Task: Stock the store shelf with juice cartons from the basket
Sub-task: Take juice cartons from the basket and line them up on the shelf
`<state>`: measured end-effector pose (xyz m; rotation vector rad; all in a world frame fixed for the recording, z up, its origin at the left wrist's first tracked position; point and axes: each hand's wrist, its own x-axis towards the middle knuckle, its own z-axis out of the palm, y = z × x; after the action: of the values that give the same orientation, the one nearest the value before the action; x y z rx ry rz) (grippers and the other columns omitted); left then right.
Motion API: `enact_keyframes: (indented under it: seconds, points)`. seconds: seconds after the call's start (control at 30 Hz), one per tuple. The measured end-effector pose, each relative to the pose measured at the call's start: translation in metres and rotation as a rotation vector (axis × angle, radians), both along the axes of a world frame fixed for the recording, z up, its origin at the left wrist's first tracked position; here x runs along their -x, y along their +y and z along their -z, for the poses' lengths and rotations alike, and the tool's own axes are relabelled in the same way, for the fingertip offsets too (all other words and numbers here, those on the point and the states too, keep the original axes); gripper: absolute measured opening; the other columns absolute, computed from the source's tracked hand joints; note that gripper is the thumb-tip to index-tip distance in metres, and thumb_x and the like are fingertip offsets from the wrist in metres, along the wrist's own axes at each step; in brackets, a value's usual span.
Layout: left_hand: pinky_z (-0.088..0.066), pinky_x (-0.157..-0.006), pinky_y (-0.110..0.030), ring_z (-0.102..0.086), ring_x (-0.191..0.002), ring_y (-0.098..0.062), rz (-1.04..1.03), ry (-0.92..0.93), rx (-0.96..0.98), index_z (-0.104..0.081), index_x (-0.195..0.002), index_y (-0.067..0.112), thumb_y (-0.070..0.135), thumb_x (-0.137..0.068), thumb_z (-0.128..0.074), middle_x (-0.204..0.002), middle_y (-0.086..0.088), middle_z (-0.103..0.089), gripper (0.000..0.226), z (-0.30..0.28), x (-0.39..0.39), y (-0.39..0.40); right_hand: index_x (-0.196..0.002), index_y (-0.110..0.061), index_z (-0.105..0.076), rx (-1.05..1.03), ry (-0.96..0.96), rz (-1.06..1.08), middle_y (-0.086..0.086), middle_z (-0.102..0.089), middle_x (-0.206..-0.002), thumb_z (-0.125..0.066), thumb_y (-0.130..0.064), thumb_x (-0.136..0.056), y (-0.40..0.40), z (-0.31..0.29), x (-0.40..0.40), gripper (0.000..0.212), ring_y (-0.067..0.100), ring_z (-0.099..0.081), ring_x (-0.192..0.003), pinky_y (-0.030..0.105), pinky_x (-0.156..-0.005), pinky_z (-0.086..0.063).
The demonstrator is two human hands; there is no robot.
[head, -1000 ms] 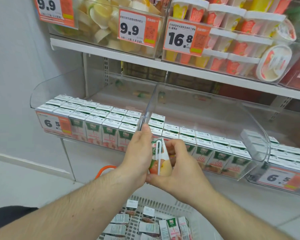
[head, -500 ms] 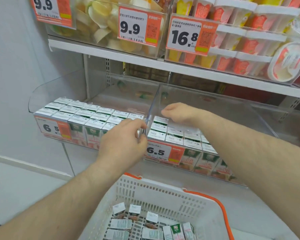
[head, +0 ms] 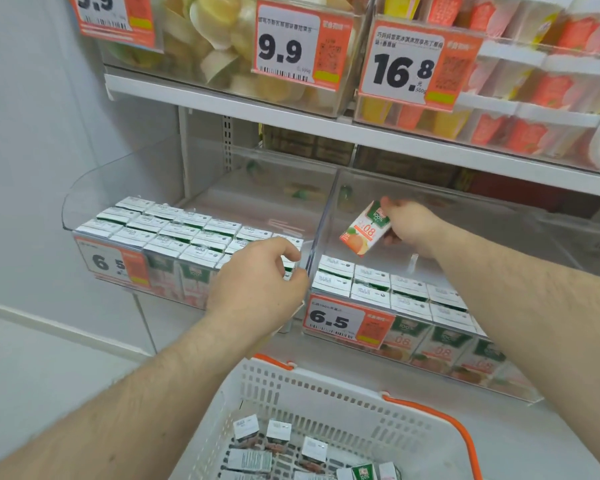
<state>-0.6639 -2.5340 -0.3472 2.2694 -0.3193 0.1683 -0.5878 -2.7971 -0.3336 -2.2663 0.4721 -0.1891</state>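
Above the right-hand clear plastic shelf bin (head: 430,206), the right hand (head: 407,225) grips a small orange-and-green juice carton (head: 365,227), tilted and held in the air behind the rows of white-topped cartons (head: 388,289) already standing there. The left hand (head: 257,284) has its fingers curled at the front edge of the transparent divider (head: 321,223) between the two bins; whether it grips the divider or only rests on it I cannot tell. This looks like the placing step: the carton should next be turned upright and lowered into the open space behind the back row, label facing forward. Half a second ago the right hand reached over the same bin with no carton visible in it; now the carton shows clearly. Below, the white perforated plastic basket with orange handles (head: 326,389) holds more cartons.
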Motion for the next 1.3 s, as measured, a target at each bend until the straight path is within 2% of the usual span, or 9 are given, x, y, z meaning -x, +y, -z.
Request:
enact_keyframes:
  seconds: [0.37,0.53,0.6,0.7,0.9,1.0,1.1,1.2,1.3]
  points:
    - [-0.042,-0.077,-0.027,-0.049,-0.089,-0.009,0.012,-0.043,-0.149,-0.065,-0.113,0.033,0.051,-0.088,-0.061,-0.098,0.015,-0.046,0.031,0.000,0.006,-0.006,-0.110,-0.015,-0.067,0.365,0.272,-0.367,0.004,-0.069,-0.105,-0.042,-0.042,-0.104,0.053,-0.003,0.021,0.037,0.021,-0.065,-0.096,0.038,-0.088,-0.051]
    - [-0.036,-0.074,-0.025,-0.047,-0.087,-0.009,0.010,-0.052,-0.130,-0.066,-0.112,0.032,0.049,-0.088,-0.061,-0.095,0.015,-0.045,0.030,0.001,0.005,-0.007,-0.073,-0.012,-0.059,0.114,0.263,-0.274,0.004,-0.058,-0.070,-0.047,-0.034,-0.104,0.053,-0.002,0.021,0.039,0.018,-0.049,-0.070,0.034,-0.077,-0.043]
    - [-0.036,-0.074,-0.024,-0.048,-0.086,-0.008,0.011,-0.055,-0.102,-0.067,-0.111,0.031,0.048,-0.088,-0.062,-0.093,0.016,-0.045,0.028,0.002,0.005,-0.007,-0.093,0.004,-0.067,0.049,0.292,-0.229,0.021,-0.068,-0.093,-0.049,-0.023,-0.103,0.048,0.000,0.021,0.034,0.021,-0.051,-0.078,0.039,-0.082,-0.050]
    - [-0.037,-0.068,-0.024,-0.050,-0.073,-0.003,0.021,-0.012,-0.041,-0.067,-0.099,0.031,0.046,-0.086,-0.065,-0.080,0.018,-0.047,0.019,0.002,0.003,-0.007,-0.120,0.002,-0.063,0.058,0.333,-0.217,0.022,-0.064,-0.121,-0.048,-0.018,-0.102,0.049,-0.001,0.023,0.031,0.020,-0.054,-0.086,0.042,-0.093,-0.051]
    - [-0.041,-0.058,-0.024,-0.046,-0.053,-0.007,-0.008,0.226,0.553,-0.063,-0.066,0.022,0.032,-0.087,-0.069,-0.050,0.014,-0.047,0.024,-0.009,0.002,0.002,-0.119,-0.020,-0.066,0.291,0.387,-0.278,-0.006,-0.065,-0.111,-0.047,-0.037,-0.103,0.054,-0.016,0.036,0.031,0.014,-0.062,-0.096,0.030,-0.082,-0.046]
    - [-0.049,-0.061,-0.032,-0.050,-0.063,-0.020,-0.054,0.469,0.931,-0.059,-0.067,0.022,0.038,-0.090,-0.067,-0.058,0.005,-0.052,0.030,-0.019,0.010,0.007,-0.103,-0.022,-0.068,0.397,-0.016,-0.139,-0.008,-0.066,-0.101,-0.050,-0.034,-0.100,0.069,-0.027,0.053,0.021,0.012,-0.059,-0.092,0.025,-0.077,-0.040]
    - [-0.051,-0.059,-0.034,-0.053,-0.063,-0.022,-0.077,0.595,1.124,-0.059,-0.088,0.014,0.045,-0.091,-0.064,-0.066,-0.003,-0.054,0.032,-0.024,0.020,0.007,-0.088,-0.030,-0.067,0.145,-0.359,-0.128,-0.012,-0.067,-0.087,-0.059,-0.017,-0.090,0.100,-0.034,0.104,0.015,0.004,-0.058,-0.073,0.018,-0.064,-0.044]
    - [-0.051,-0.060,-0.034,-0.057,-0.063,-0.022,-0.097,0.634,1.192,-0.056,-0.096,0.009,0.049,-0.092,-0.059,-0.069,-0.009,-0.055,0.040,-0.023,0.028,0.001,-0.098,-0.040,-0.057,0.018,-0.248,-0.356,-0.013,-0.060,-0.095,-0.069,-0.023,-0.067,0.130,-0.024,0.161,0.037,0.005,-0.056,-0.068,0.025,-0.063,-0.050]
    - [-0.053,-0.055,-0.033,-0.062,-0.063,-0.025,-0.080,0.709,1.219,-0.057,-0.100,0.006,0.051,-0.093,-0.055,-0.075,-0.015,-0.060,0.046,-0.020,0.038,-0.007,-0.122,-0.041,-0.042,0.247,-0.132,-0.390,-0.015,-0.046,-0.113,-0.072,-0.046,-0.059,0.146,-0.001,0.180,0.070,0.002,-0.053,-0.098,0.024,-0.082,-0.048]
